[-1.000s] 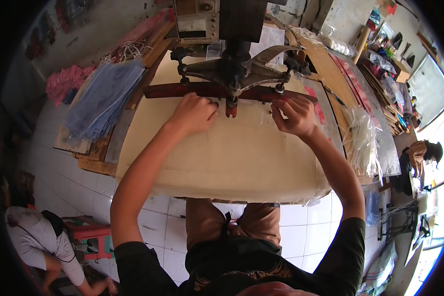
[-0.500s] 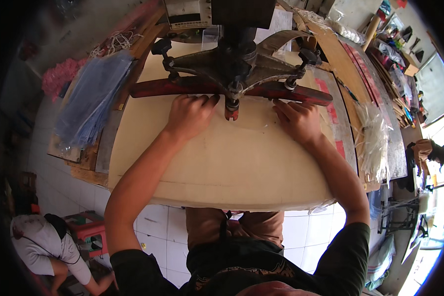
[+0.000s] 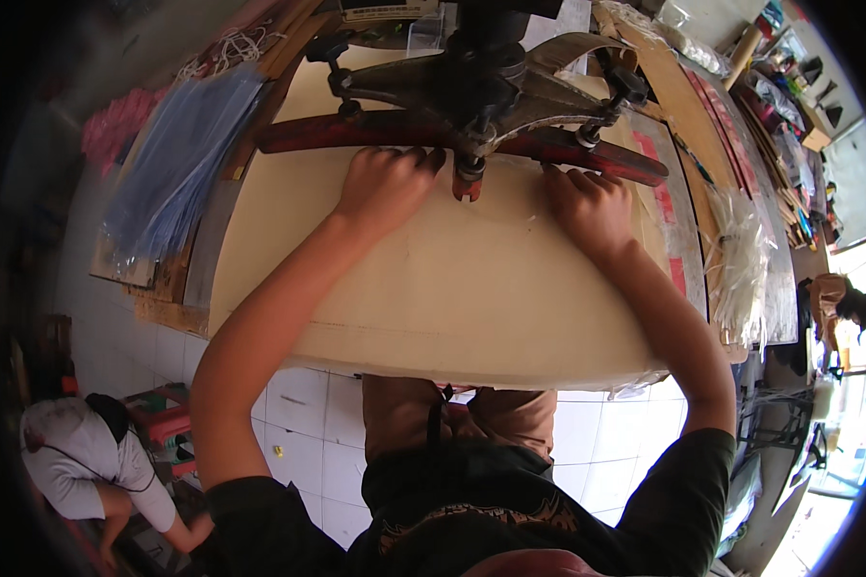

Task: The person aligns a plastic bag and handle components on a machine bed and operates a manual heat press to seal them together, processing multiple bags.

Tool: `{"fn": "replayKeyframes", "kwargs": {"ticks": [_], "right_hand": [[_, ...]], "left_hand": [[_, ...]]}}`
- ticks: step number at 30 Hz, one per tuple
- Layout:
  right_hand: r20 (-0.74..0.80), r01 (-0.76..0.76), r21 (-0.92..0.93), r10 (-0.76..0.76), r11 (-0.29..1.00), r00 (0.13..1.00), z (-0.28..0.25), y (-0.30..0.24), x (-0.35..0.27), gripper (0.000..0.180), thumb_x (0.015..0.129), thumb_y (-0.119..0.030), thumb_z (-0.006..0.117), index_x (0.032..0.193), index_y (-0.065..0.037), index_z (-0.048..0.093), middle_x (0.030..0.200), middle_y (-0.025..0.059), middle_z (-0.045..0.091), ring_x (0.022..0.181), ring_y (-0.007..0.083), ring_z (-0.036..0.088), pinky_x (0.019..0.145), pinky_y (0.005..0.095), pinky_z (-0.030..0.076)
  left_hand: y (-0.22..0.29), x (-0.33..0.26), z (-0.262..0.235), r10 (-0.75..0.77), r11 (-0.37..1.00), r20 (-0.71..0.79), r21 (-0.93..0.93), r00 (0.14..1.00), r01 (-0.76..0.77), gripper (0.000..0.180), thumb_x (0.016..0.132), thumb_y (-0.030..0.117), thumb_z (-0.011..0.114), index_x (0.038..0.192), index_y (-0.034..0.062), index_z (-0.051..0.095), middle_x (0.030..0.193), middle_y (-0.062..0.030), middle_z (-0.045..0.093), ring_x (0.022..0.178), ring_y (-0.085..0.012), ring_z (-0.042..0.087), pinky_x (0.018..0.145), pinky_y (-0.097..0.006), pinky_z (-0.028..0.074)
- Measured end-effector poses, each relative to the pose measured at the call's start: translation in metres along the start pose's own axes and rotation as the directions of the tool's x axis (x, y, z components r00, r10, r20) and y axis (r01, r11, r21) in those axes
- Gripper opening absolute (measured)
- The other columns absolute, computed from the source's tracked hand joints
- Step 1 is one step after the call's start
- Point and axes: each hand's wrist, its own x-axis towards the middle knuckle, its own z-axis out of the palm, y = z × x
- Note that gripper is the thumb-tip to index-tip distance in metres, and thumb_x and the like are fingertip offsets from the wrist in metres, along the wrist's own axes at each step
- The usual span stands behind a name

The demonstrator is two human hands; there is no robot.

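Observation:
A broad cream-coloured board (image 3: 433, 288) lies in front of me, under a dark press head (image 3: 496, 82) with a long red bar (image 3: 375, 132) across its front. My left hand (image 3: 390, 188) is closed by the bar's near edge, left of the short red notched piece (image 3: 468, 185) in the middle. On the other side of that piece, my right hand (image 3: 592, 207) is also closed, fingers curled close to the bar. A faint clear shape, perhaps film, shows on the board between the hands. Whatever the fingertips grip is hidden.
A stack of bluish clear plastic sheets (image 3: 178, 173) lies on the left. To the right are a bundle of clear strips (image 3: 739, 245) and long wooden planks (image 3: 649, 67). A person in a light shirt (image 3: 77, 462) bends at the lower left beside a red stool (image 3: 164, 413).
The whole view has shifted, so board and press sit higher in the picture. Both hands keep their places by the red bar, fingers still curled.

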Motion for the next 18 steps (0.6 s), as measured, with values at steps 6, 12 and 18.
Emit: {"fn": "replayKeyframes", "kwargs": {"ticks": [6, 12, 18], "right_hand": [[0.012, 0.095, -0.077, -0.094, 0.993, 0.995, -0.0057, -0.0011, 0.0037, 0.027, 0.079, -0.015, 0.064, 0.105, -0.010, 0.071, 0.076, -0.0007, 0.067, 0.067, 0.0151, 0.069, 0.064, 0.0318, 0.054], [0.012, 0.011, -0.038, -0.010, 0.999, 1.000, -0.0021, 0.0029, -0.0009, 0.028, 0.078, -0.013, 0.065, 0.105, -0.010, 0.071, 0.077, -0.0008, 0.067, 0.068, 0.0157, 0.069, 0.063, 0.0323, 0.054], [-0.007, 0.009, 0.006, -0.009, 1.000, 1.000, 0.0008, 0.0046, -0.0005, 0.031, 0.077, -0.013, 0.065, 0.107, -0.011, 0.071, 0.076, -0.0001, 0.067, 0.068, 0.0170, 0.069, 0.061, 0.0327, 0.054]], "left_hand": [[-0.0018, 0.0014, 0.0052, 0.118, 0.967, -0.012, 0.230, 0.993, -0.112, 0.012, 0.070, 0.014, 0.070, 0.081, 0.0109, 0.073, 0.065, -0.0002, 0.064, 0.058, -0.0151, 0.066, 0.054, -0.030, 0.050], [0.0044, 0.0023, 0.0052, 0.040, 0.972, -0.015, 0.231, 0.999, -0.035, 0.003, 0.070, 0.012, 0.070, 0.072, 0.0112, 0.070, 0.068, -0.0013, 0.065, 0.062, -0.0174, 0.067, 0.060, -0.033, 0.052], [0.0032, 0.0020, 0.0021, 0.056, 0.974, -0.006, 0.220, 0.998, -0.054, 0.002, 0.066, 0.011, 0.069, 0.067, 0.0106, 0.067, 0.068, -0.0030, 0.065, 0.062, -0.0190, 0.067, 0.060, -0.033, 0.052]]}}
